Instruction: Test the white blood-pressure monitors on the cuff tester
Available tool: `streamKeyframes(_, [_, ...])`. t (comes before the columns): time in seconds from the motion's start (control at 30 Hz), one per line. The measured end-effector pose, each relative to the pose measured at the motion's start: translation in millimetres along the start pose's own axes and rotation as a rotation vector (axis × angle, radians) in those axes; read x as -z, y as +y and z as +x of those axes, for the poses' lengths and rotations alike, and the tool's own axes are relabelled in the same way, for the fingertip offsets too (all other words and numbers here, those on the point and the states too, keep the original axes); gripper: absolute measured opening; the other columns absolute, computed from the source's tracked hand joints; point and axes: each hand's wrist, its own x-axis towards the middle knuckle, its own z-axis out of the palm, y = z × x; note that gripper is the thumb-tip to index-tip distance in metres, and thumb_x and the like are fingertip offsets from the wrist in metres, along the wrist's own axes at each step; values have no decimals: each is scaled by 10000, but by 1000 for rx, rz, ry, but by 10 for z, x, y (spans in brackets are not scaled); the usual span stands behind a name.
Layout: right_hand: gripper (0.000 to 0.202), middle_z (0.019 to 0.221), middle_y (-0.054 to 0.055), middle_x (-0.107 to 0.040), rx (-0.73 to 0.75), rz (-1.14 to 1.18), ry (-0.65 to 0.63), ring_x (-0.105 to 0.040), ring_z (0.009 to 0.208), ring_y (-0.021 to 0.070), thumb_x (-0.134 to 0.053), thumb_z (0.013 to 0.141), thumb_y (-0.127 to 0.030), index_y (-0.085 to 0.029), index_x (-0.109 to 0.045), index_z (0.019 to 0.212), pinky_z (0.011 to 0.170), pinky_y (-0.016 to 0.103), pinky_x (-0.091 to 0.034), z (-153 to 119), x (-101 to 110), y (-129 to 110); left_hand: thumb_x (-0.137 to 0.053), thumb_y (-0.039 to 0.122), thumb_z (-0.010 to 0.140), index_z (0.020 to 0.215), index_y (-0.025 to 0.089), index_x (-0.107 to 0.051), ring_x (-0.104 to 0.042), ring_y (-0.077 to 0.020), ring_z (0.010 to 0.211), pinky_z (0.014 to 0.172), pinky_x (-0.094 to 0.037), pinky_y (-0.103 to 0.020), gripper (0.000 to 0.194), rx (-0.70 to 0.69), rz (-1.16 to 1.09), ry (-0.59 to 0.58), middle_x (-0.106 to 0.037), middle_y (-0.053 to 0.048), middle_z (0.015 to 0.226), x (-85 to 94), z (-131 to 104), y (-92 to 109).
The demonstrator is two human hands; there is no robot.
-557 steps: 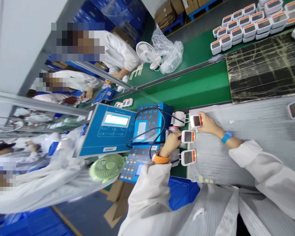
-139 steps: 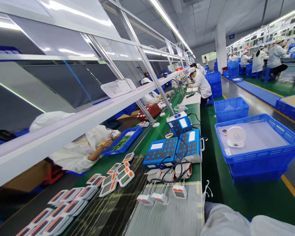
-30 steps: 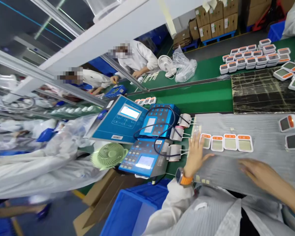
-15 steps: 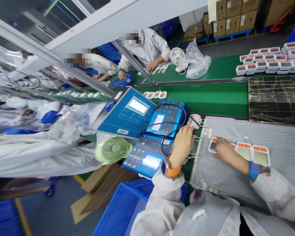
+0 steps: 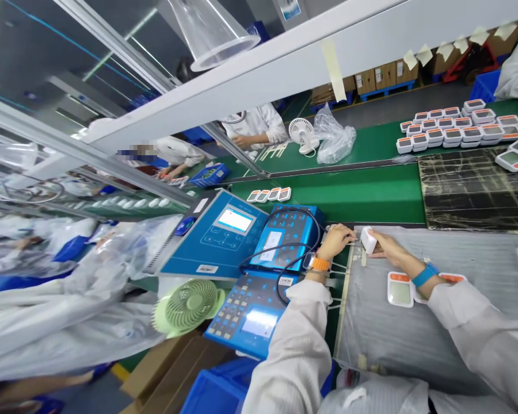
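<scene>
My right hand (image 5: pixel 386 247) grips a small white display device (image 5: pixel 368 240), tipped up on edge at the left side of the grey mat (image 5: pixel 470 333). Beside it is my left hand (image 5: pixel 337 240), its fingertips pinched close to the device; whatever they hold is too small to make out. On the mat below my right wrist lies another white device (image 5: pixel 400 290) with a grey screen and an orange strip. Two more are partly covered by my right forearm. White strips (image 5: pixel 339 267) stick out along the mat's left edge.
Blue keypad testers (image 5: pixel 246 310) with a looped black cable stand left of my left arm, near a green fan (image 5: pixel 192 305). A blue bin (image 5: pixel 216 391) sits below. Beyond the green belt (image 5: pixel 362 201) are rows of devices (image 5: pixel 453 129), a white fan (image 5: pixel 302 135) and co-workers.
My right hand has lifted a device off the mat and tilted it up near the left edge. My left hand has moved right, away from a white object, towards it. The view has shifted.
</scene>
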Motion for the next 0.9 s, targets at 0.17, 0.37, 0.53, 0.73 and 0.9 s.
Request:
streamKeyframes(0.17, [317,954,76,-761,23,21,-41,-708,774,186,-611,963,-438,-173,-715,1101,727,314,-618,118,-116,66,-668,225,932,925,215,-741,-643,-200,1036,999,-449,-362,73,53,-52,106,-760,-28,1012,-4,-71,-37])
streamKeyframes(0.37, [267,933,80,-771,42,70,-32,-729,819,195,-611,967,-381,-159,-717,1071,787,311,-615,188,-186,142,-643,248,947,907,224,-732,-629,-207,1037,1049,-421,-404,101,80,-88,175,-741,-29,975,-76,-83,-61])
streamKeyframes(0.53, [263,883,65,-765,36,46,-18,-726,808,197,-638,953,-401,-166,-735,1020,782,317,-608,205,-184,155,-634,242,945,851,230,-721,-633,-198,1020,1128,-384,-421,129,66,-122,207,-745,-15,951,-122,-71,-77])
streamKeyframes(0.73, [325,861,84,-765,8,46,-34,-729,799,189,-675,931,-444,-135,-736,1010,771,307,-609,246,-152,166,-683,207,912,802,238,-735,-650,-186,960,1183,-350,-437,125,38,-125,222,-761,6,898,-132,-28,-109])
streamKeyframes(0.9, [328,843,92,-767,-5,34,-53,-731,773,190,-697,918,-456,-134,-745,962,793,321,-612,247,-136,151,-691,175,903,783,245,-764,-653,-193,938,1130,-398,-445,157,36,-83,206,-778,-1,887,-126,3,-93])
